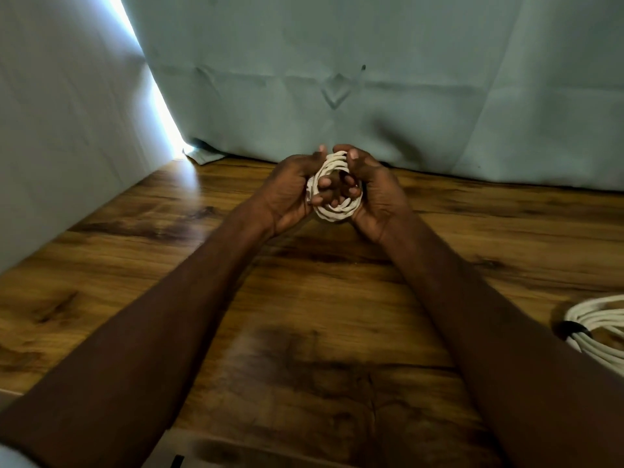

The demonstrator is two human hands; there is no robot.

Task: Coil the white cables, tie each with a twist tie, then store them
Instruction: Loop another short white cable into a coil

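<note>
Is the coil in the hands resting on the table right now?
No, both the left hand and right hand hold the white cable coil above the wooden table.

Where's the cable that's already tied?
In the head view the tied coil lies on the wooden table at the far right edge, beside the right forearm, its dark tie on its left side.

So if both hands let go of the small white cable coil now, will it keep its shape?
Probably not. The small white cable coil shows no tie, and only the left hand and right hand grip its loops, so they would likely spring loose. It looks floppy and light.
</note>
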